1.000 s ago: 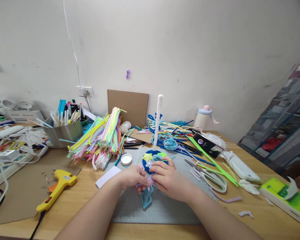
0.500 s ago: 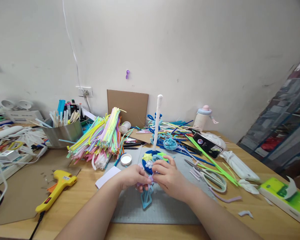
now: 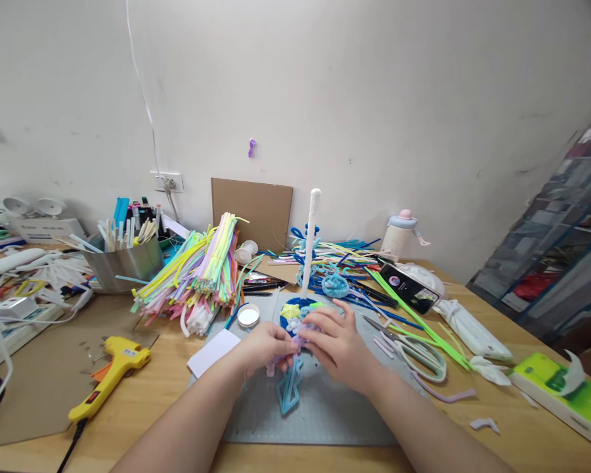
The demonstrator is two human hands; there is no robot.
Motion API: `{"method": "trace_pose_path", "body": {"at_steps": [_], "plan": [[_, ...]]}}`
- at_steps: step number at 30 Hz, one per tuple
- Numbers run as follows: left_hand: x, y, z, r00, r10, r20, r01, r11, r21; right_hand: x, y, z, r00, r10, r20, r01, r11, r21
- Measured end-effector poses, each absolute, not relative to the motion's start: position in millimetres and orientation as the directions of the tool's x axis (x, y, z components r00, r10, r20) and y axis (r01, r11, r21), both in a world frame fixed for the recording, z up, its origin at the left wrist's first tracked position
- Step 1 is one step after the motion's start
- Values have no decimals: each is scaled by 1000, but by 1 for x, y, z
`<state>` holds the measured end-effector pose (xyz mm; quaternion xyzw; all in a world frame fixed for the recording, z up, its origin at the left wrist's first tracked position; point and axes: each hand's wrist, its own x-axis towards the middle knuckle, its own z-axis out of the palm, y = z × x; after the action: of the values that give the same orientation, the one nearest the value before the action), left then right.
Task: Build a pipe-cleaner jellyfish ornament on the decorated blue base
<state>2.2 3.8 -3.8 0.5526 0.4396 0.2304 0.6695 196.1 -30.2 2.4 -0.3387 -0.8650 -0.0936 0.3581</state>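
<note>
My left hand [image 3: 270,345] pinches a light purple pipe cleaner piece [image 3: 274,365] between thumb and fingers. From the other side my right hand [image 3: 332,338] closes its fingertips on the same purple piece. Just behind the fingers lies a round blue pipe cleaner base [image 3: 284,326] bearing a yellow star [image 3: 290,310], a pale purple flower and other shapes, partly covered by my right hand. A white wrapped rod [image 3: 310,243] rises upright behind or from that base. Below my hands hangs a light blue pointed pipe cleaner shape [image 3: 289,391] over the grey cutting mat [image 3: 335,420].
To the left are a yellow glue gun [image 3: 111,374], a metal tin of sticks [image 3: 128,266] and a bundle of coloured pipe cleaners [image 3: 197,272]. Scissors [image 3: 423,355], a phone [image 3: 410,287] and a green box [image 3: 564,387] lie right. A white lid [image 3: 249,315] sits near the left hand.
Both hands have shifted slightly upward toward the blue base. My right hand's fingers have spread a little, and more of the light blue pointed shape shows below.
</note>
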Motion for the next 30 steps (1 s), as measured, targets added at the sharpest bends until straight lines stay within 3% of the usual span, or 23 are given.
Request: {"method": "trace_pose_path", "body": {"at_steps": [2,4,7,9,11,13,23,30], "plan": [[5,6,-5,446,849,-284,50,293,955,198,-31,4,-334,532,778,678,709,-194],[8,7,-5,402,885,-236,-62,283,957,197,-29,2,-97,624,775,635,639,-435],[13,5,-7,385,897,-218,-139,290,947,190,-23,-6,103,899,425,281,384,-880],[17,2,-10,406,885,-229,-189,327,926,183,-19,-13,33,986,161,0,162,-987],[21,-1,-15,446,865,-230,-223,357,907,176,-18,-19,-81,995,56,-153,43,-987],[23,-3,-20,474,856,-204,-224,341,913,172,-19,-22,-139,990,38,-196,10,-981],[27,-6,-19,351,915,-198,-119,254,960,175,-18,-23,-98,995,-31,-111,-42,-993],[29,-5,-26,354,908,-224,-222,315,923,174,-18,-23,-90,995,-36,-85,-44,-995]]}}
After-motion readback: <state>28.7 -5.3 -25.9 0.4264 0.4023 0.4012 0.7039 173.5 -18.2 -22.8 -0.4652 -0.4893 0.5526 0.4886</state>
